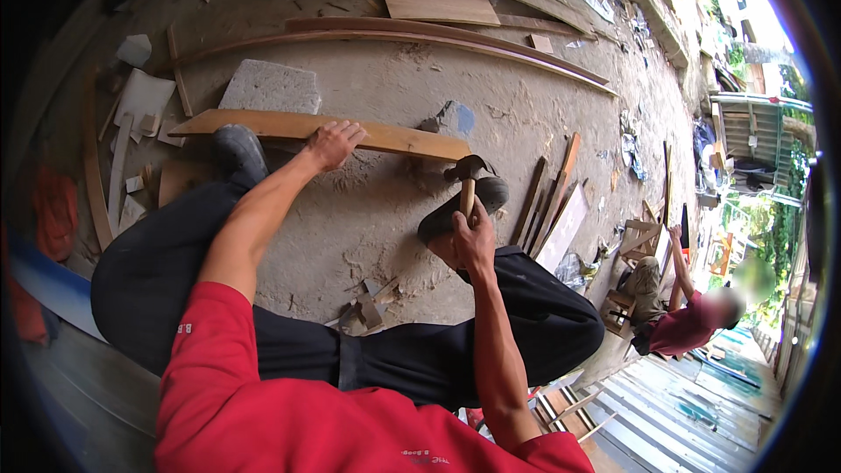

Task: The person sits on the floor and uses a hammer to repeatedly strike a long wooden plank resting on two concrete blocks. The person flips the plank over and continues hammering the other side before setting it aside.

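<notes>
A long wooden board [399, 139] lies across in front of me, its left end pointed. My left hand [333, 144] is closed over the middle of the board, fingers across its top. In my right hand [474, 241] is a hammer [468, 196], gripped by its light wooden handle. The dark hammer head is at the board's right end; whether it touches the wood I cannot tell. My left shoe [238, 151] is against the board's left part, and my right shoe [487, 195] is beside the hammer.
Beyond the board lie a pale rough block [272, 86] and a long thin plank [420, 35]. Several wood strips [547, 197] lie to the right. Offcuts [144, 96] are scattered at left. Another person [679, 320] sits at far right.
</notes>
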`<action>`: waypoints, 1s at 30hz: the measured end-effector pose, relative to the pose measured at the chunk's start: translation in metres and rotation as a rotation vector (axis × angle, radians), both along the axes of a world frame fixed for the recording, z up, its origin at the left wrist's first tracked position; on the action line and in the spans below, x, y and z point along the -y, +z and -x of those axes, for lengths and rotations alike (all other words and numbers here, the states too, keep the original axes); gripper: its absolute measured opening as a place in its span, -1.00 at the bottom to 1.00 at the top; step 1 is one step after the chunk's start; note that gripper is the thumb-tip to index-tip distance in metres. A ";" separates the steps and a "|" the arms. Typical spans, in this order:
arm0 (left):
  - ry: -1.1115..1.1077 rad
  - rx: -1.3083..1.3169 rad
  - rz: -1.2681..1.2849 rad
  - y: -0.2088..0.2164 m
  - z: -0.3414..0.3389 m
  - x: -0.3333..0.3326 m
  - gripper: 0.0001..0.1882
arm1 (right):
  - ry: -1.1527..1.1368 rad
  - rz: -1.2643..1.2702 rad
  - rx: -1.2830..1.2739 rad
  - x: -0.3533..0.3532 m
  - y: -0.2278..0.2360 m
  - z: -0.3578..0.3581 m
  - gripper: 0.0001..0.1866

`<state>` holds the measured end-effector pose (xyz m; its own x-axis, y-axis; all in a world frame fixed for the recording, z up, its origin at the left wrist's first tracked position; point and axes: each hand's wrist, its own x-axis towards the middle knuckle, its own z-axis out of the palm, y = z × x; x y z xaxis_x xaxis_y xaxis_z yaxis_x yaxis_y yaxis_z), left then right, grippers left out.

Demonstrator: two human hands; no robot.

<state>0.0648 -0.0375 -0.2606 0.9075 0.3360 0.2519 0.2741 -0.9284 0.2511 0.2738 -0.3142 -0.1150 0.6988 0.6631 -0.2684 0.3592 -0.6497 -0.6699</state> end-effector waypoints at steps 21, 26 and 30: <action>0.227 -0.383 0.326 0.032 -0.049 -0.013 -0.52 | -0.168 -0.281 -0.196 -0.038 -0.047 0.019 -0.69; 0.250 -0.404 0.332 0.038 -0.049 -0.009 -0.53 | -0.095 -0.197 -0.082 -0.070 -0.046 0.021 -0.69; 0.258 -0.409 0.343 0.038 -0.049 -0.010 -0.51 | -0.047 -0.162 -0.086 -0.081 -0.054 0.021 -0.69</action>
<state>0.1134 -0.0271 -0.2224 0.7861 0.5592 -0.2633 0.6180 -0.7035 0.3509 0.2527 -0.2329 -0.1694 0.7089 0.6698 -0.2210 0.2676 -0.5453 -0.7944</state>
